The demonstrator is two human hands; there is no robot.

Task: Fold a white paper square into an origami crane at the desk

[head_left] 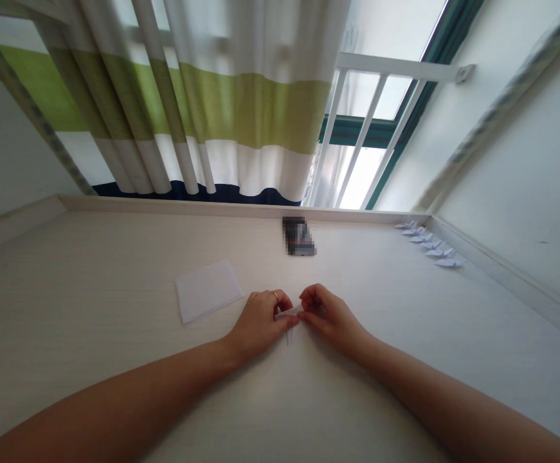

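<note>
Between my two hands, over the pale tabletop [280, 399], is a small piece of folded white paper [289, 313] with narrow points hanging down. My left hand [264, 319], with a ring on one finger, pinches its left side between thumb and fingers. At its right end, my right hand [330, 315] has thumb and fingertips closed on the paper. The fingers partly hide the folds. Just left of my left hand lies a stack of white paper sheets [209, 291].
A dark blurred-out object [299, 236] lies at the back middle. Several small folded white paper figures [429, 244] stand in a row by the right rim. A raised rim [241, 208] runs along the back, before a green and white curtain [251, 106] and white railing [398, 67].
</note>
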